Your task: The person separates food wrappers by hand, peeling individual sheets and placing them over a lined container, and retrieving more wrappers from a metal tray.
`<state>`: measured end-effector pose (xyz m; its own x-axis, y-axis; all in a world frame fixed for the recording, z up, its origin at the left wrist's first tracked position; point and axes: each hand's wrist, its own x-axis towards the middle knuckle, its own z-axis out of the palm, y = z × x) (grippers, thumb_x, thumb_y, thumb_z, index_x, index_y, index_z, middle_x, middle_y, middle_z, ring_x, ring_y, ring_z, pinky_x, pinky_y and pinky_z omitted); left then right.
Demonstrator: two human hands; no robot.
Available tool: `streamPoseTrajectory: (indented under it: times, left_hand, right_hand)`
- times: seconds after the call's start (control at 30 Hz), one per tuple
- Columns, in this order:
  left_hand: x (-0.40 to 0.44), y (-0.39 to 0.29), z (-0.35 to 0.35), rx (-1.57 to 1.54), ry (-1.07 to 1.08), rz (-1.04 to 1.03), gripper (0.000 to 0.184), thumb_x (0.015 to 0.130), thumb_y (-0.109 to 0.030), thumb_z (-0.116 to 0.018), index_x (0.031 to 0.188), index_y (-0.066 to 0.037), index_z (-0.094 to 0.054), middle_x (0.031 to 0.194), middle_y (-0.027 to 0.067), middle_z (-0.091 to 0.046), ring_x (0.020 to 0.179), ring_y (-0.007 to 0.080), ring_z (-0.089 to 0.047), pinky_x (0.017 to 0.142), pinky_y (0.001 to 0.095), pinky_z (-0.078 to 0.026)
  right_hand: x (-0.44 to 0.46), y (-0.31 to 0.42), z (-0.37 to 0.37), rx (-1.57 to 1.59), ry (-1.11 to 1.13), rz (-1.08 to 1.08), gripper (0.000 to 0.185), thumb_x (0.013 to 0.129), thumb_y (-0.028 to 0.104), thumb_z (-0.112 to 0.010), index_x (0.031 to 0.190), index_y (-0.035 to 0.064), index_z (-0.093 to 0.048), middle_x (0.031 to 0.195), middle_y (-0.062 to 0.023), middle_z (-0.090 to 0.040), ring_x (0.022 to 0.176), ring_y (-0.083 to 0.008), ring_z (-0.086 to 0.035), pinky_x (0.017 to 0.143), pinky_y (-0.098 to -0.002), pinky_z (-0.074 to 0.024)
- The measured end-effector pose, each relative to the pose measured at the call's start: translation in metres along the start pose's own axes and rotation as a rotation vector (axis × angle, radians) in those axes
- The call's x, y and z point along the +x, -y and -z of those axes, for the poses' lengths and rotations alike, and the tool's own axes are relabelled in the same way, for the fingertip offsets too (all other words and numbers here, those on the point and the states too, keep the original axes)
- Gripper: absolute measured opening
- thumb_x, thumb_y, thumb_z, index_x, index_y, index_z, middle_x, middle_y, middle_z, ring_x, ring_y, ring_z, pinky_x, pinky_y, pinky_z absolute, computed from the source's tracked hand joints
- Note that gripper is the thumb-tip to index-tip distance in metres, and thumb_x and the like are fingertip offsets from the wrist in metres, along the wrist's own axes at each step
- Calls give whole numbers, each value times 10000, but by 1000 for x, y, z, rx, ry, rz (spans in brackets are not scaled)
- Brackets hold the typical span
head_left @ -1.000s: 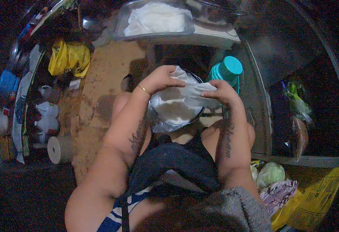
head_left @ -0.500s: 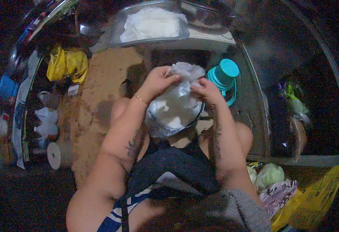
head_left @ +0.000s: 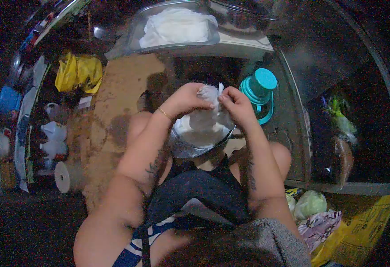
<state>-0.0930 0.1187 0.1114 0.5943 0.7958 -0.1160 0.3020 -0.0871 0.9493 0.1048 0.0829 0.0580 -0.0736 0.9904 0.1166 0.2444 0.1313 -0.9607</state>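
Note:
Between my knees sits a round bowl (head_left: 225,139) with white contents, which look powdery or lumpy. Clear plastic (head_left: 181,147) hangs over its near rim. Above the bowl, my left hand (head_left: 189,101) is closed round the bunched neck of a thin translucent plastic bag (head_left: 209,94). My right hand (head_left: 236,104) pinches a twisted white end of the same bag between thumb and fingers. The lower part of the bag hangs over the bowl and blends with the white contents, so I cannot tell what is inside it.
A teal lidded jug (head_left: 262,82) stands just right of my right hand. Beyond lies a clear tray (head_left: 135,42) with white plastic in it. Cardboard (head_left: 119,107) covers the floor at left, near a yellow bag (head_left: 79,73) and a white roll (head_left: 62,177). Cabbage (head_left: 310,205) lies lower right.
The bag's ruffled top, spread out before, is now gathered into a narrow twist. My hands have come closer together and slightly lower.

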Motion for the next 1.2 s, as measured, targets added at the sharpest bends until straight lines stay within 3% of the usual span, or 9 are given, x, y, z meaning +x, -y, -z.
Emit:
streamPoseTrajectory:
  times: [0.3, 0.4, 0.57, 0.77, 0.87, 0.97, 1.1, 1.13, 1.2]
  left_hand:
    - [22, 31, 6, 94, -371, -196, 175, 837, -113, -618, 975, -27, -552, 851, 51, -624, 783, 147, -594, 703, 303, -480]
    - [23, 26, 4, 214, -442, -138, 144, 849, -123, -609, 962, -60, -547, 880, 27, -611, 822, 128, -566, 730, 295, -468]
    - [24, 20, 1, 302, -511, -187, 174, 826, -132, -636, 939, -45, -536, 804, 110, -609, 737, 187, -577, 673, 326, -469]
    - [31, 36, 3, 92, -317, -234, 291, 782, -228, -695, 947, -30, -560, 878, 136, -638, 806, 264, -617, 687, 361, -476]
    - [25, 25, 2, 461, -196, -186, 389, 720, -251, -764, 1004, -46, -595, 889, 51, -632, 845, 189, -595, 777, 311, -480]
    - [22, 19, 2, 685, 69, 35, 490, 636, -290, -819, 991, -20, -616, 849, 87, -656, 809, 228, -622, 773, 326, -491]
    - [24, 20, -10, 487, 27, 200, 396, 669, -177, -761, 1020, -56, -624, 815, 112, -675, 648, 204, -649, 578, 349, -519]
    - [28, 32, -10, 522, -59, -26, 348, 705, -112, -697, 1044, -81, -624, 808, 98, -676, 566, 174, -631, 504, 347, -512]
    - [25, 24, -9, 495, -51, 109, 350, 709, -69, -660, 1057, -79, -620, 843, 104, -682, 638, 200, -650, 576, 354, -526]
  right_hand:
    - [7, -10, 6, -13, -77, 11, 113, 887, 147, -579, 832, 61, -533, 705, 47, -473, 671, -59, -425, 600, -222, -364]
    - [8, -5, 11, -63, -54, -100, 145, 867, 199, -583, 900, 58, -581, 777, -68, -609, 727, -161, -563, 660, -314, -461]
    - [10, -15, 11, 155, 27, -118, 156, 863, 206, -630, 874, 60, -577, 723, 47, -533, 656, -53, -457, 580, -214, -374]
    - [3, 5, 7, -215, 221, -151, 288, 722, 250, -754, 877, 29, -655, 690, -7, -621, 595, -108, -528, 565, -284, -437]
    - [8, -11, 2, -364, 195, -138, 252, 731, 179, -719, 901, 6, -653, 742, -12, -640, 635, -133, -549, 598, -317, -455]
    - [11, -38, -6, -168, 174, -81, 203, 766, 141, -680, 915, 6, -647, 797, -14, -641, 689, -120, -556, 628, -299, -456]
    - [8, -17, -5, -80, 237, -322, 200, 793, 93, -640, 975, 9, -633, 837, -13, -630, 743, -113, -556, 685, -283, -455]
    - [8, -16, -5, -26, 223, -361, 209, 796, 90, -637, 989, 11, -629, 837, -12, -627, 747, -112, -553, 695, -279, -452]
    - [7, -14, 0, -54, 209, -375, 218, 801, 87, -630, 1006, 13, -625, 837, -12, -622, 751, -111, -546, 705, -272, -447]
